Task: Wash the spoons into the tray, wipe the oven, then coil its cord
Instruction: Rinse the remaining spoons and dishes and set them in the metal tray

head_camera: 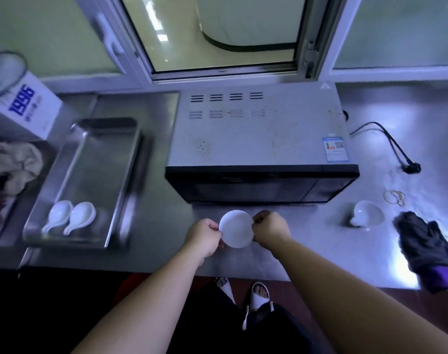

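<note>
Left hand (205, 235) and right hand (268, 226) pinch opposite rims of a round white dish (237, 228) above the table (161, 226). Oven (256, 134) stands just beyond. Tray (90, 159), left, holds two spoons (58, 215). Cord (391, 141) lies right.

Two spoons in the tray, the oven dirty, the cord loose.
In the left of the frame you see the steel tray (90, 159) with two white spoons (58, 215) side by side at its near end, bowls up. At lower centre your left hand (205, 236) and right hand (270, 226) pinch a white round spoon bowl (237, 229). Another white spoon (368, 216) lies at the right. The stained oven (256, 134) stands in the middle, with its black cord (388, 141) uncoiled at the right.
</note>
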The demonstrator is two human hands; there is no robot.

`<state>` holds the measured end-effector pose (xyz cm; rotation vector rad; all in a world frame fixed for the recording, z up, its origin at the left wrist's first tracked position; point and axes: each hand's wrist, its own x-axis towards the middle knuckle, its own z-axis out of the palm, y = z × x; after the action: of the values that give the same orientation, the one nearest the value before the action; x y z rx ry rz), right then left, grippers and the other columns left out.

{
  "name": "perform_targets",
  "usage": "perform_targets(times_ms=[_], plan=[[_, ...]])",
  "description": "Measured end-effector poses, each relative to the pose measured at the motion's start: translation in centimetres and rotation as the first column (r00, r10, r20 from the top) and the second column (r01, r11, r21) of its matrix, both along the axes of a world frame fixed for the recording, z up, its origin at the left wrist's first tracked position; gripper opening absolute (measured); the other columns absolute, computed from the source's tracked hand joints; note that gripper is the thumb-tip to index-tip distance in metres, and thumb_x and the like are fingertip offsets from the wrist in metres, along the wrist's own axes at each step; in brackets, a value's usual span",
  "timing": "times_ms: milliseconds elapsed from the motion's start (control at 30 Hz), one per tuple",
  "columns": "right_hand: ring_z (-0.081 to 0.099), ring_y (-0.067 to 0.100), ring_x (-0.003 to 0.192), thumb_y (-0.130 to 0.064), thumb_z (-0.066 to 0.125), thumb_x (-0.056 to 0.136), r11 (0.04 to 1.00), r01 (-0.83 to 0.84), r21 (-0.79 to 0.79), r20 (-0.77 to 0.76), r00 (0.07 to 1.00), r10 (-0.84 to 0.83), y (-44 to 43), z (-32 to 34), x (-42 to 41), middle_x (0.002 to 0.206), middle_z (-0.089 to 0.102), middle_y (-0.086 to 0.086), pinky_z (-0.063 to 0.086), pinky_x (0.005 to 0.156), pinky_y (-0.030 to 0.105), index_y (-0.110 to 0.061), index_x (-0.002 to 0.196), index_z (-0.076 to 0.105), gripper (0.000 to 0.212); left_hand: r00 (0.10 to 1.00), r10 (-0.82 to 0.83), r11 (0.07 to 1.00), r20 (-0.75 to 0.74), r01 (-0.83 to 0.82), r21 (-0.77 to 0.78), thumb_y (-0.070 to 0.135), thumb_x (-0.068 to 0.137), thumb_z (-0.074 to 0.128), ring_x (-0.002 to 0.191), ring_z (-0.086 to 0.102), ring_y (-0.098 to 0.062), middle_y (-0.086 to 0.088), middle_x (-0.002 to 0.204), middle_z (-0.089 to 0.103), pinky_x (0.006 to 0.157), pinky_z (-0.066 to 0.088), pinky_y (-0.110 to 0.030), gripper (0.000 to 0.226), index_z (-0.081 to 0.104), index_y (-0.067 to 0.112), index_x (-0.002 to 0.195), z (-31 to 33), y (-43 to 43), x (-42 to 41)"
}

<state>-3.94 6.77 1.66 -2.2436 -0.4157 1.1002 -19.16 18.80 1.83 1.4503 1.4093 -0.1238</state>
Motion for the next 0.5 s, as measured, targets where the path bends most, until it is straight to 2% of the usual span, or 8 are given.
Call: perform_targets(times_ms=[200,400,500], plan=[[0.071,0.029,0.084,-0.006,0.052,0.082,0.987,-0.159,0.03,0.023,0.987,0.159,4.6,2.3,-3.1,0.087,0.071,0.007,0.064,0.073,0.045,-0.013,0.088,0.07,0.019,0.996,0.093,0.994,-0.005,-0.092,0.052,0.004,0.082,0.056,0.064,0.077,-0.021,-0.006,0.072,0.077,0.075,0.066,-0.05,0.02,0.071,0.016,0.087,2.4,3.1,-4.3],[0.072,0.031,0.084,-0.007,0.053,0.081,0.958,-0.284,0.048,0.044,0.958,0.282,10.4,3.2,-7.7,0.085,0.071,0.009,0.063,0.075,0.049,-0.01,0.085,0.067,0.015,0.974,0.225,0.973,-0.003,-0.224,0.059,0.014,0.073,0.058,0.065,0.078,-0.024,-0.004,0.066,0.076,0.074,0.065,-0.054,0.02,0.072,0.021,0.084,2.9,6.9,-10.0],[0.071,0.031,0.085,-0.007,0.053,0.08,0.944,-0.327,0.038,0.04,0.945,0.326,13.3,3.1,-10.3,0.086,0.071,0.008,0.062,0.077,0.049,-0.012,0.083,0.067,0.015,0.958,0.285,0.956,0.017,-0.286,0.074,0.015,0.065,0.056,0.066,0.077,-0.033,-0.008,0.062,0.074,0.071,0.064,-0.058,0.019,0.072,0.017,0.074,3.0,9.1,-12.7]])
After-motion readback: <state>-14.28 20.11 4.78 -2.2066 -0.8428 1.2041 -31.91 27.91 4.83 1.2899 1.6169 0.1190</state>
